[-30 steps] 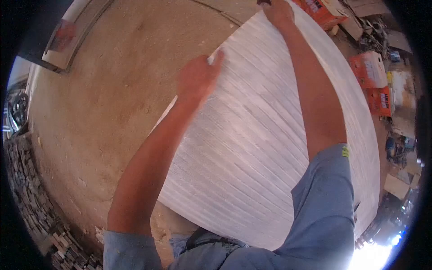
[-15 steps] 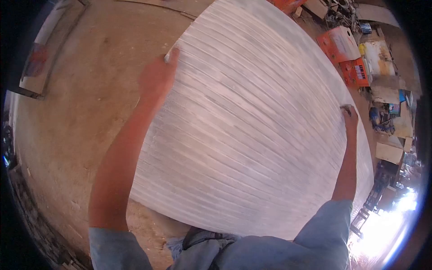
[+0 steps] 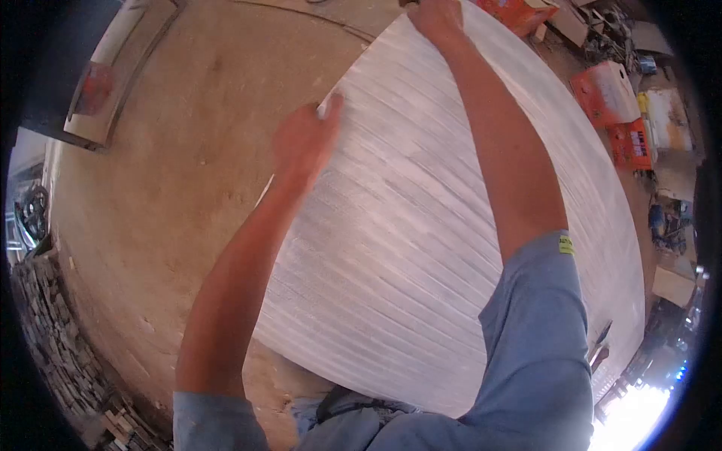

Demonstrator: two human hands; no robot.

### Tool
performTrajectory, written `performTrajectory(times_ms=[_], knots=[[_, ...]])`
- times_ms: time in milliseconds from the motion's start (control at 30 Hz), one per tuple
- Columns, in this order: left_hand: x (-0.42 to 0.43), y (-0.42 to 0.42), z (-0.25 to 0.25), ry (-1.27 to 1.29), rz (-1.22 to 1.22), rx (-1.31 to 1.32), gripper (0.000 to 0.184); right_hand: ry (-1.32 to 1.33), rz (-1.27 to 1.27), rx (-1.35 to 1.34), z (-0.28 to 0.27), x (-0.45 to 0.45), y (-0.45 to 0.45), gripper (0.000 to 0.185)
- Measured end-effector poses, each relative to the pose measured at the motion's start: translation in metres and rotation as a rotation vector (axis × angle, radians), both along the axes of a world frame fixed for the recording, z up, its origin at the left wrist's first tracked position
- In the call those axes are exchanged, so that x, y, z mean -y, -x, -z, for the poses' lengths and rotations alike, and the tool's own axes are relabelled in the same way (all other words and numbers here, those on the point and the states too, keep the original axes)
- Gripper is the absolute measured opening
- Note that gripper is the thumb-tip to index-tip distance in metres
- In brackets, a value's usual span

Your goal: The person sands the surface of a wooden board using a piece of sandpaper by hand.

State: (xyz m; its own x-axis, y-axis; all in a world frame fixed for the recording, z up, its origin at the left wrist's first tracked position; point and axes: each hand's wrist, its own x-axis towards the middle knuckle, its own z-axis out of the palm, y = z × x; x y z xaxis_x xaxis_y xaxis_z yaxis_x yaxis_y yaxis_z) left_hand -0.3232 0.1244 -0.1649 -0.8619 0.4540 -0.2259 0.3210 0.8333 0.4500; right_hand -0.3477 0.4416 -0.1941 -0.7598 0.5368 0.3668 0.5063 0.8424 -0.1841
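A stack of dark strips (image 3: 49,316) lines the lower left, beside the bare brown floor (image 3: 158,218). Then comes the left hand (image 3: 304,143), its arm stretched out from a grey-blue sleeve. It grips the near-left rim of a panel (image 3: 391,225) – thumb on top, the other fingers partly hidden at the edge. The panel, pale and streaked, spreads across the middle in front of the person's body; what bears it is hidden. Farther along, the right hand (image 3: 440,21) reaches to the panel's far end, its fingers closed on a small dark piece (image 3: 408,2) – mostly cut off by the top of the view. At the right, beyond the panel, orange-and-white boxes (image 3: 630,146) stand among clutter, with strong glare below.
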Motion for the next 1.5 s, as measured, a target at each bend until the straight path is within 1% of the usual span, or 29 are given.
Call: performTrajectory(times_ms=[133,233,267,333,367,400,433,467,500,533,567,600,633,700,733,767,833,900,967,1000,1067,1100,1133,1167,1233,1267,1333,1433,1500], knots=[[-0.002,-0.002,0.003,-0.018,-0.016,-0.019,0.074,0.039,-0.135,-0.147,-0.021,-0.002,-0.098,0.029],[0.001,-0.005,0.01,-0.051,-0.009,-0.135,0.074,0.24,-0.103,-0.063,-0.031,-0.039,-0.231,0.026],[0.0,-0.006,0.007,-0.059,0.004,-0.126,0.074,0.195,-0.092,-0.042,-0.038,-0.048,-0.284,0.027],[-0.001,-0.005,-0.002,0.037,0.016,-0.086,0.074,0.292,0.063,0.021,-0.046,-0.072,-0.401,0.024],[0.0,-0.007,-0.002,0.032,0.025,-0.079,0.074,0.143,0.194,0.08,-0.034,-0.095,-0.476,0.027],[0.0,-0.007,-0.003,0.034,0.029,-0.075,0.075,0.365,0.427,0.135,-0.066,-0.079,-0.519,0.031],[0.0,-0.006,-0.007,0.032,0.031,-0.074,0.076,0.154,0.572,0.232,-0.067,-0.085,-0.587,0.03],[0.0,-0.004,-0.008,0.018,0.035,-0.078,0.076,-0.016,0.577,0.304,-0.06,-0.087,-0.655,0.026],[-0.001,-0.002,-0.006,0.049,0.048,-0.089,0.076,0.042,0.567,0.092,-0.071,-0.05,-0.679,0.022],[-0.003,0.001,-0.003,0.078,0.06,-0.104,0.076,-0.035,0.714,0.158,-0.074,-0.016,-0.69,0.02],[0.0,0.004,0.004,0.058,0.075,-0.116,0.076,-0.017,0.681,0.099,-0.064,0.017,-0.704,0.019],[0.005,0.007,0.017,-0.032,0.065,-0.076,0.075,0.038,0.759,0.12,-0.029,0.045,-0.736,0.024],[0.005,0.008,0.024,-0.129,0.068,-0.035,0.075,-0.11,0.667,0.121,-0.015,0.102,-0.733,0.032],[0.002,0.0,0.017,-0.182,0.037,-0.091,0.069,0.03,0.659,0.214,-0.009,0.182,-0.694,0.035],[0.003,-0.006,0.002,-0.218,0.113,-0.132,0.067,0.012,0.623,0.164,-0.007,0.215,-0.677,0.034],[0.006,-0.009,-0.017,-0.256,0.189,-0.184,0.065,-0.008,0.569,0.143,-0.048,0.244,-0.633,0.031],[0.009,-0.007,-0.006,-0.479,0.179,-0.166,0.065,-0.064,0.591,0.001,-0.068,0.256,-0.616,0.029],[0.017,-0.019,-0.007,-0.33,0.292,-0.409,0.068,-0.035,0.604,-0.038,-0.071,0.256,-0.614,0.029],[0.008,-0.035,0.045,-0.48,0.354,-0.535,0.07,-0.093,0.591,-0.094,-0.074,0.256,-0.615,0.03],[0.008,-0.092,0.022,-0.653,0.395,-0.336,0.07,-0.078,0.576,-0.127,-0.075,0.257,-0.615,0.034],[0.027,-0.203,-0.011,-0.788,0.553,0.053,0.06,-0.052,0.547,-0.165,-0.077,0.26,-0.618,0.039],[0.039,-0.254,-0.032,-0.721,0.673,0.211,0.054,-0.006,0.568,-0.163,-0.077,0.259,-0.62,0.037],[0.049,-0.293,-0.028,-0.691,0.741,0.49,0.051,0.033,0.59,-0.159,-0.079,0.263,-0.62,0.036],[0.056,-0.33,-0.021,-0.679,0.878,0.371,0.05,0.03,0.583,-0.165,-0.077,0.263,-0.62,0.036],[0.066,-0.389,-0.042,-0.755,0.872,0.758,0.058,-0.037,0.575,-0.195,-0.072,0.262,-0.623,0.031],[0.066,-0.404,-0.045,-0.758,0.871,0.756,0.058,-0.039,0.572,-0.195,-0.077,0.262,-0.625,0.031],[0.067,-0.424,-0.046,-0.741,0.621,1.196,0.067,-0.058,0.523,-0.292,-0.079,0.268,-0.622,0.028],[0.078,-0.434,-0.048,-0.808,0.605,1.208,0.073,0.051,0.542,-0.326,-0.063,0.296,-0.61,0.028],[0.091,-0.441,-0.063,-0.773,0.575,1.166,0.07,0.192,0.396,-0.362,-0.051,0.35,-0.589,0.027]])
